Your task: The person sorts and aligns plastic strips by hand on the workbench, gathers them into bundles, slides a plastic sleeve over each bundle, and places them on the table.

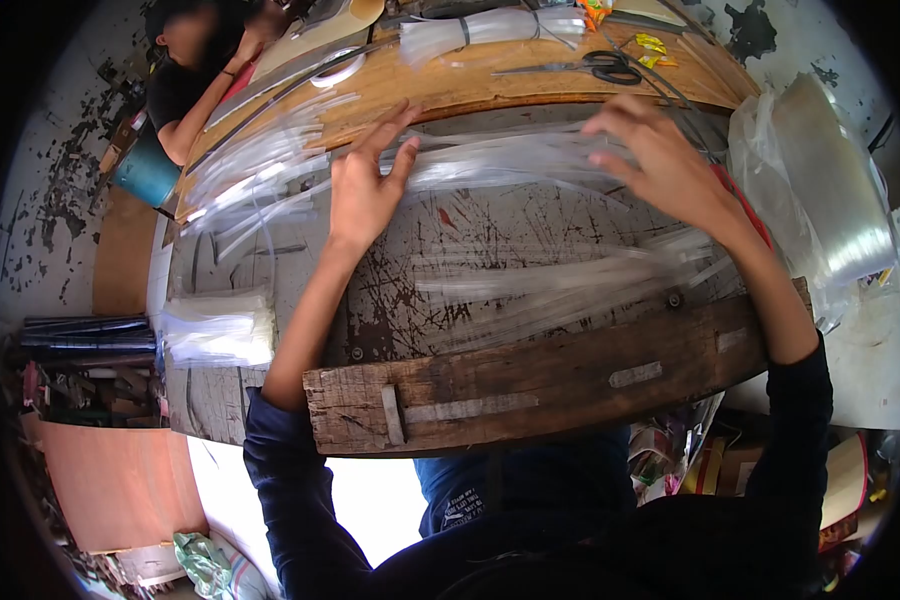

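Long clear plastic strips (pixel 500 165) lie in a loose bundle across the far part of the scratched grey work surface (pixel 390 270). My left hand (pixel 373 183) is at the bundle's left end, thumb and fingers apart, its fingertips near or touching the strips. Over the right end is my right hand (pixel 660 165), slightly blurred, with its thumb and fingers spread. Nearer to me, a second loose group of strips (pixel 560 285) rests on the surface. More strips (pixel 260 160) fan out beyond my left wrist.
A worn wooden beam (pixel 530 390) edges the surface before me. Scissors (pixel 570 68), a tape roll (pixel 338 67) and a tied strip bundle (pixel 490 35) lie on the wooden board. A stacked bundle (pixel 218 330) sits left; a plastic roll (pixel 830 180) stands right. Another person (pixel 195 90) is far left.
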### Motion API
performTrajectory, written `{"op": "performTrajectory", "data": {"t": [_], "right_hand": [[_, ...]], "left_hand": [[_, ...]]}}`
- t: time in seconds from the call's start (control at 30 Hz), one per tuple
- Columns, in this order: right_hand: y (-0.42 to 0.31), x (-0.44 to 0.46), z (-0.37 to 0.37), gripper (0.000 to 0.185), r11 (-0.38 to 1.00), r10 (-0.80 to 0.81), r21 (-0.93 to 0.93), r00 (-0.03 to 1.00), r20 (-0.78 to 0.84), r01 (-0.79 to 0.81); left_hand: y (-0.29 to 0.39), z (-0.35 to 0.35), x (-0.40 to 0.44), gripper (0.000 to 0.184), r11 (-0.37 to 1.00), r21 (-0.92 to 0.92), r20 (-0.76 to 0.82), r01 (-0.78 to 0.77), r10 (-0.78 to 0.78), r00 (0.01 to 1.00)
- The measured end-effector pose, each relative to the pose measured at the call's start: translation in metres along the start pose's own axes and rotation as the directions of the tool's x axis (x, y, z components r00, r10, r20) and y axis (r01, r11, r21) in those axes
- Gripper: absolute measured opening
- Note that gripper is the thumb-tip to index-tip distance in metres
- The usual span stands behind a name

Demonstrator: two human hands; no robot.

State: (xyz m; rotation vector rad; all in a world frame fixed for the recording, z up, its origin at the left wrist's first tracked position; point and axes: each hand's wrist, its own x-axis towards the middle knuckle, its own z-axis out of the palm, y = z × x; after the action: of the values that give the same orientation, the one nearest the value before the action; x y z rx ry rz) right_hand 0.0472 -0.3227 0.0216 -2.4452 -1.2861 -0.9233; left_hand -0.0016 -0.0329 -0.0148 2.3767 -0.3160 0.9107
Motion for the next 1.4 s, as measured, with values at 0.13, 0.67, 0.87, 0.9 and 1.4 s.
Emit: {"op": "performTrajectory", "data": {"t": [0.13,0.67,0.87,0.9,1.4], "right_hand": [[-0.036,0.003,-0.020,0.021,0.872,-0.055,0.412,0.782,0.620,-0.265],[-0.046,-0.004,-0.010,0.017,0.852,-0.086,0.442,0.757,0.648,-0.282],[-0.048,-0.006,-0.011,0.015,0.834,-0.059,0.439,0.738,0.672,-0.334],[-0.047,-0.007,-0.009,0.015,0.837,-0.074,0.445,0.740,0.669,-0.319],[-0.031,-0.001,-0.002,0.015,0.685,-0.008,0.542,0.739,0.674,-0.487]], "left_hand": [[0.002,-0.007,-0.001,0.025,0.948,-0.263,0.263,0.178,-0.107,0.959],[0.027,-0.004,-0.006,0.033,0.830,-0.494,0.697,0.259,0.201,0.688],[0.029,-0.004,-0.006,0.036,0.884,-0.458,0.679,0.090,0.282,0.678],[0.028,-0.003,-0.006,0.036,0.877,-0.470,0.679,0.098,0.289,0.674],[0.016,-0.009,-0.003,0.021,0.844,-0.464,0.662,0.270,0.128,0.739]]}}
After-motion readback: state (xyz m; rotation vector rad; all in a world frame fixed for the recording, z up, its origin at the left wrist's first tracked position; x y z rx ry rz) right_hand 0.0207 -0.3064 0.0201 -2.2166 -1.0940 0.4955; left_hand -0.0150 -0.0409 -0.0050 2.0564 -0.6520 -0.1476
